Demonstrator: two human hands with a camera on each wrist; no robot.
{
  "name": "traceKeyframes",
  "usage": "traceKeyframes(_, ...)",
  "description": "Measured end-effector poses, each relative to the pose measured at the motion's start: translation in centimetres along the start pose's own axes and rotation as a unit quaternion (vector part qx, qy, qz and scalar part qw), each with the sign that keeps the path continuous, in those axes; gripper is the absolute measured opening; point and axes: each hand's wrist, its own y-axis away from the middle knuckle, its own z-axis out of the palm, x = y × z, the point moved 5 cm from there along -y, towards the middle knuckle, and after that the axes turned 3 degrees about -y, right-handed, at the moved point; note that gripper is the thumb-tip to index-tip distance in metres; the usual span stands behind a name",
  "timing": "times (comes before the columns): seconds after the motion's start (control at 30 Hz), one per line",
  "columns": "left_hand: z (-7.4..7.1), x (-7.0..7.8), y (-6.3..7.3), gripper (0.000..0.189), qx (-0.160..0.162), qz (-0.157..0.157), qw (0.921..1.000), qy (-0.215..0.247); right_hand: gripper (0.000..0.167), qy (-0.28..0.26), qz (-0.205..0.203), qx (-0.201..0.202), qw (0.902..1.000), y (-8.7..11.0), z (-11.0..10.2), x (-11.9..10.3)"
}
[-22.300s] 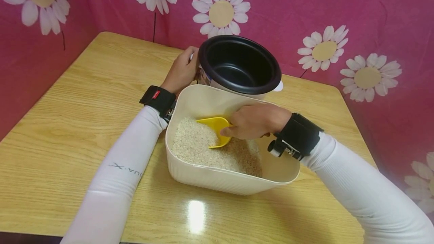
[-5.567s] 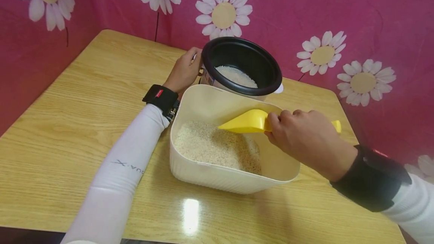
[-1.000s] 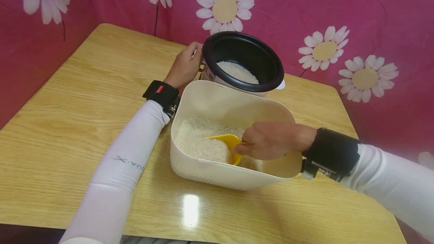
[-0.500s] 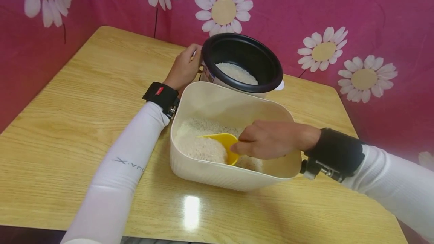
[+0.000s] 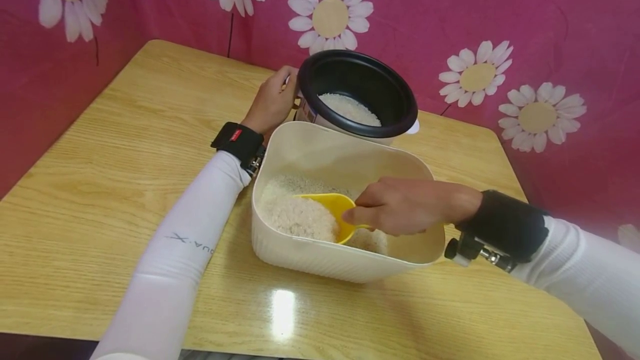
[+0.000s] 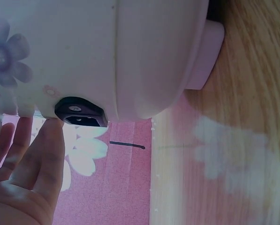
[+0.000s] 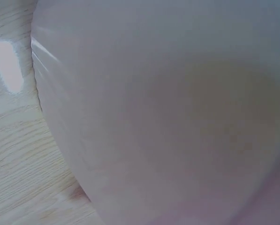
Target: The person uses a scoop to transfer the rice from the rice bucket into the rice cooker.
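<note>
My right hand (image 5: 400, 204) grips the handle of a yellow scoop (image 5: 334, 202) inside a cream plastic tub (image 5: 320, 263). Rice (image 5: 300, 218) is heaped in the scoop and lies around it in the tub. Behind the tub stands a rice cooker (image 5: 407, 113) with a black inner pot; white rice (image 5: 350, 109) covers part of the pot's bottom. My left hand (image 5: 272, 99) holds the cooker at its left side handle. Seen from the left wrist, its fingers (image 6: 50, 154) curl in beside a black socket (image 6: 81, 111) on the cooker's white body.
Both vessels stand on a wood-grain table (image 5: 150, 182). A pink curtain (image 5: 410, 15) with white daisies hangs close behind and at the sides. The tub's pale wall (image 7: 107, 117) fills most of the right wrist view, blurred.
Since the earliest frame, rice has come into the pot. Within the last second the scoop has filled and come up slightly in the tub. The left hand stays on the cooker.
</note>
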Motion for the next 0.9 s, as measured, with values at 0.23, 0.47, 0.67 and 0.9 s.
traceKeyframes(0.23, 0.0, 0.0, -0.1, 0.043, 0.003, -0.001, 1.0, -0.002, 0.035, 0.001, 0.011, 0.01, 0.9999, 0.5, -0.3, 0.3)
traceKeyframes(0.47, -0.1, 0.1, -0.1, 0.042, 0.006, -0.003, 1.0, 0.0, 0.03, -0.03, 0.018, 0.044, 0.9984, 1.1, -0.9, 0.8)
traceKeyframes(0.67, -0.2, -0.1, 0.0, 0.041, 0.005, -0.01, 0.9999, -0.003, 0.028, -0.081, 0.011, 0.05, 0.9954, 1.8, -1.1, 1.3)
traceKeyframes(0.9, -0.1, -0.2, -0.1, 0.042, 0.005, -0.012, 0.9999, -0.001, 0.034, -0.12, 0.009, 0.047, 0.9917, 2.7, -1.1, 2.0)
